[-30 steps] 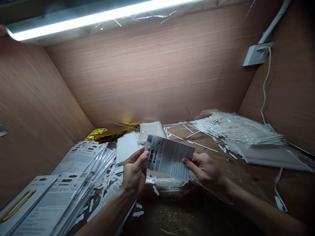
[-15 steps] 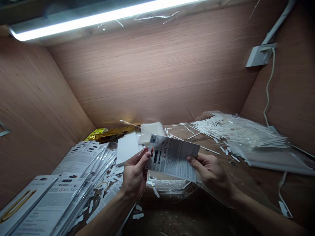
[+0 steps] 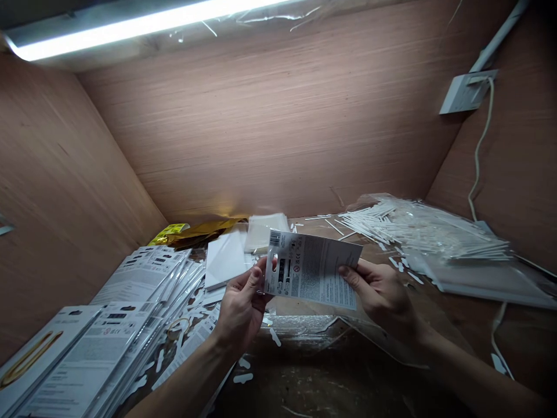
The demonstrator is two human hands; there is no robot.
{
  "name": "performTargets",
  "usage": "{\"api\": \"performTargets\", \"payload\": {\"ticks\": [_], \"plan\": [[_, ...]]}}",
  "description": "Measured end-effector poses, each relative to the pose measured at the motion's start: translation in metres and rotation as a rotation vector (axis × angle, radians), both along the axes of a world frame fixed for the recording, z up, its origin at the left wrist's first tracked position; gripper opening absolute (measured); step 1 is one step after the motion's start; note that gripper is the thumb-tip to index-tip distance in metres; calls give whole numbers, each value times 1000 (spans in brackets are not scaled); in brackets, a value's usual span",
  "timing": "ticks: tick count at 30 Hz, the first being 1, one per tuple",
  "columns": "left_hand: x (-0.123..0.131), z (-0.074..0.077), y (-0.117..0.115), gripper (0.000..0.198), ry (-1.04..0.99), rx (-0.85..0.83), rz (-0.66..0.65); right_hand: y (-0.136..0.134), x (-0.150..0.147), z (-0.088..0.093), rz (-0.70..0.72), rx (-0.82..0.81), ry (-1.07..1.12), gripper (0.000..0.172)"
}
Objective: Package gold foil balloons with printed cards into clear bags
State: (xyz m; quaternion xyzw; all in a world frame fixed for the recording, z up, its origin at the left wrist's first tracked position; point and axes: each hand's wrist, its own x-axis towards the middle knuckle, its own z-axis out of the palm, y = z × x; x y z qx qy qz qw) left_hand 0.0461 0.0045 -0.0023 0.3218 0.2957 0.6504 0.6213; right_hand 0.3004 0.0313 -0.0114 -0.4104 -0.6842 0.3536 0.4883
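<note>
Hands, two: left hand (image 3: 241, 306) and right hand (image 3: 383, 293), pinch one card (image 3: 313, 269).

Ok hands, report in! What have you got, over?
Left hand and right hand both pinch the printed card, held up. Packet stack at left, white sticks at right. Nothing blocks the card.

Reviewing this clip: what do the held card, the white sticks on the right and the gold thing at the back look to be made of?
Card: thin printed paperboard, matt; it keeps flat though the left hand and right hand pinch only its edges.
Sticks: plain white, thin and straight; paper or plastic, cannot tell which.
Gold thing: metallic foil or film, crinkled and shiny.
</note>
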Motion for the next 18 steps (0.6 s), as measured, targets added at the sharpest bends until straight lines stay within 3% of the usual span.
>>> {"api": "performTargets", "payload": {"ticks": [7,12,18], "plan": [[4,-6,-4,30,28,-9,10,2,-2,1,52,-46,57,39],[13,-11,-9,30,38,-30,51,-6,-14,-11,48,-57,29,43],[9,1,-6,25,-23,-60,133,-5,-17,-11,113,-16,-63,46]]}}
